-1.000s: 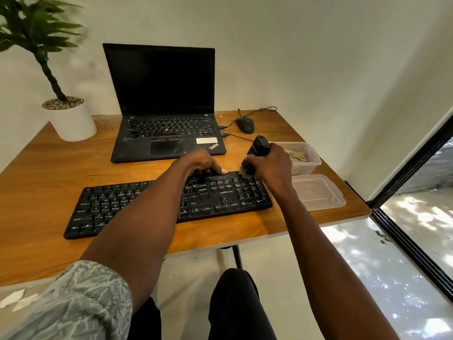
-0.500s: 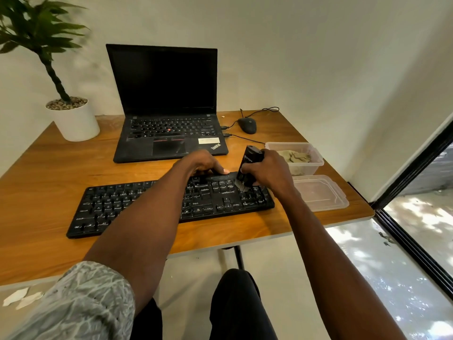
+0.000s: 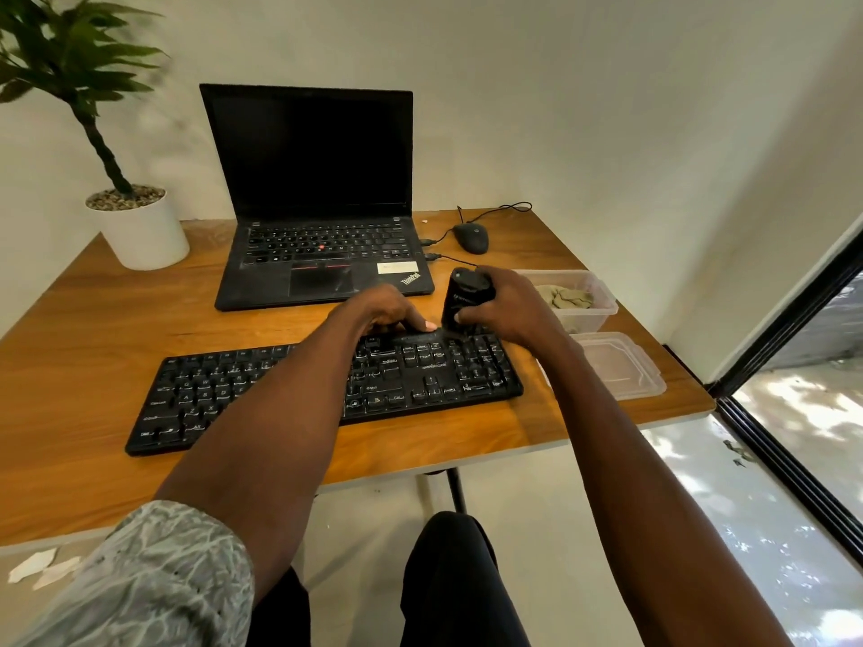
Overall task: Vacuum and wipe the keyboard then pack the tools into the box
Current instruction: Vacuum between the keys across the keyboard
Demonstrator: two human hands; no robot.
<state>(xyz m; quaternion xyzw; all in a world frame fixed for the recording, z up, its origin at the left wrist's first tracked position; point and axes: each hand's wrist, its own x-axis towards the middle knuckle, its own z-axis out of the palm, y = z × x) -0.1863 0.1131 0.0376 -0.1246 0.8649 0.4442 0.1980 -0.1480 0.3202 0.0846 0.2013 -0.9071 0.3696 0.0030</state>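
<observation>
Lower frame: my patterned sleeve point(image 3: 154, 581) at lower left, dark trousers point(image 3: 462, 586) at bottom centre.

Centre: black keyboard point(image 3: 261, 389) lying flat on the wooden surface point(image 3: 93, 329), slanting from lower left to centre right. My left hand point(image 3: 387, 310) rests on its far edge right of middle, fingers point(image 3: 427, 325) bent down onto the top rim, gripping nothing. My right hand point(image 3: 504, 310) grips the black handheld vacuum point(image 3: 464, 296), fingers wrapped round its body; it stands nearly upright with its lower end at the keyboard's upper right corner.

Centre right: clear plastic lid point(image 3: 616, 366) flat on the surface, just beside the keyboard's right end. Beyond it, clear plastic box point(image 3: 602, 310) holding a crumpled greenish cloth point(image 3: 567, 298).

Upper centre: black laptop point(image 3: 317, 217), open, screen dark; wired black mouse point(image 3: 471, 238) to its right.

Upper left: potted plant in a white pot point(image 3: 140, 231).
</observation>
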